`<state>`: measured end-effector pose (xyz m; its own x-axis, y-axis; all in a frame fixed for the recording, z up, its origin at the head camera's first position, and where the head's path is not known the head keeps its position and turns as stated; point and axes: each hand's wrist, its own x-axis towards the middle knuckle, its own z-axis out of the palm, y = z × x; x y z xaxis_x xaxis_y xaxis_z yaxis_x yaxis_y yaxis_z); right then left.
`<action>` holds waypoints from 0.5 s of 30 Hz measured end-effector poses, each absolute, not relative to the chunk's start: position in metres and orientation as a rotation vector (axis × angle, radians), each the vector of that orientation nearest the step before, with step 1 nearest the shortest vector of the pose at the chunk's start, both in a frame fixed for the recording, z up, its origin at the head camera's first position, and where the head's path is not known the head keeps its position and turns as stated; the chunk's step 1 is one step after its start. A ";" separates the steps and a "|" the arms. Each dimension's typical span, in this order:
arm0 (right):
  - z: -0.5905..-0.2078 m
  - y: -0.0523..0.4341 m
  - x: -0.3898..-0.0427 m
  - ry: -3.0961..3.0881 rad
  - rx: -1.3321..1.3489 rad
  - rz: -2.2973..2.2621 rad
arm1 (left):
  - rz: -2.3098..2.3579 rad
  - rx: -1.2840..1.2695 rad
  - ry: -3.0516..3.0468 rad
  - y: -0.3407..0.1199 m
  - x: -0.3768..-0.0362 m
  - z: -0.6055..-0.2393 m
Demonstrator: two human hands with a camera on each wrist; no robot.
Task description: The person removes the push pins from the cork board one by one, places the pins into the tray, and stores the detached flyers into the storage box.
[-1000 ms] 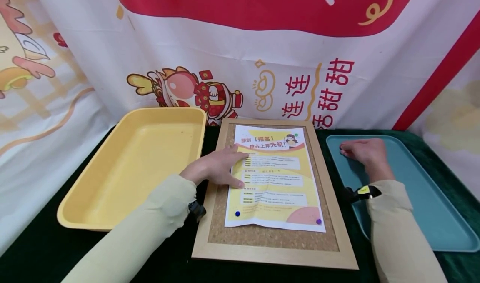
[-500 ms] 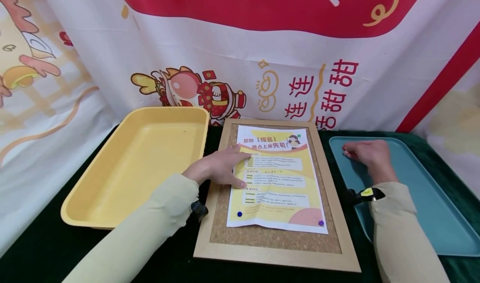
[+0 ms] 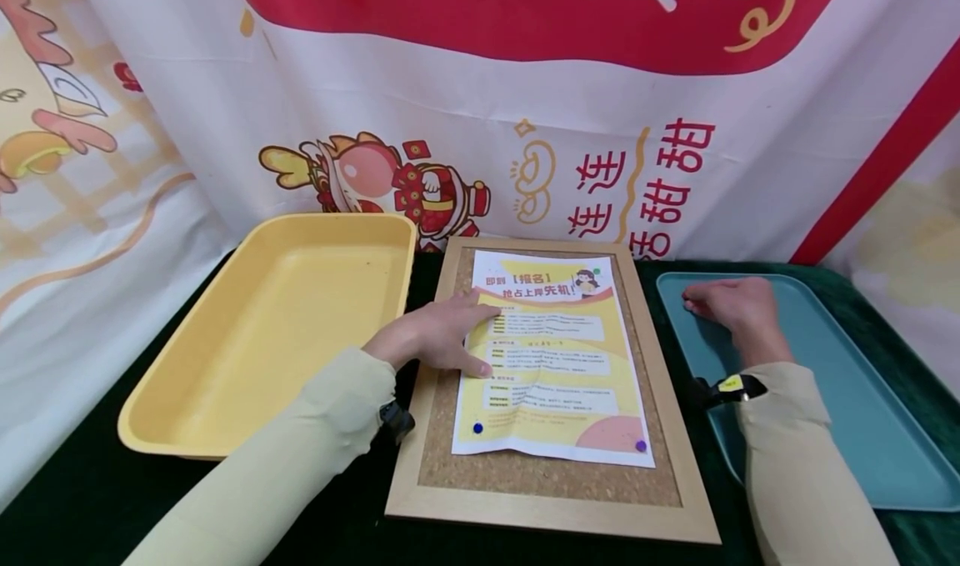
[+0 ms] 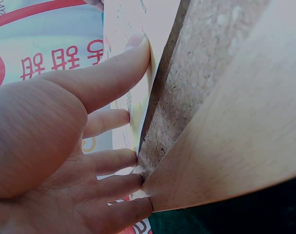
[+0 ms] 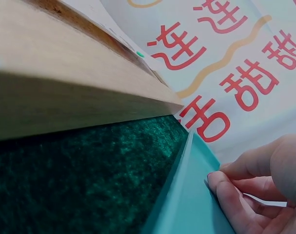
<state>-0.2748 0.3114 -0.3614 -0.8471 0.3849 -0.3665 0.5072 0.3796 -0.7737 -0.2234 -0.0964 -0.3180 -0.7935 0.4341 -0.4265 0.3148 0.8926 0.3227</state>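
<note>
Head view: the left hand [image 3: 431, 337] is laid flat, fingers spread, on a flyer [image 3: 551, 358] pinned to a cork board [image 3: 551, 483]; the right hand [image 3: 723, 303] is curled inside a blue tray [image 3: 862, 433].

Left wrist view: straight fingers [image 4: 113, 68] are pressed on the sheet.

Right wrist view: fingers [image 5: 230, 195] are bent, apparently holding nothing.

The flyer is judged light, limp, easily torn; a loose edge should be taken.
</note>
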 end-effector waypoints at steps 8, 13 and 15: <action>-0.361 0.311 -0.274 2.519 0.794 -1.470 | 0.322 0.547 2.550 -0.096 -0.223 -0.318; -0.361 0.309 -0.274 2.536 0.794 -1.459 | 0.324 0.545 2.551 -0.095 -0.222 -0.316; -0.360 0.309 -0.275 2.543 0.788 -1.451 | 0.325 0.550 2.552 -0.095 -0.221 -0.315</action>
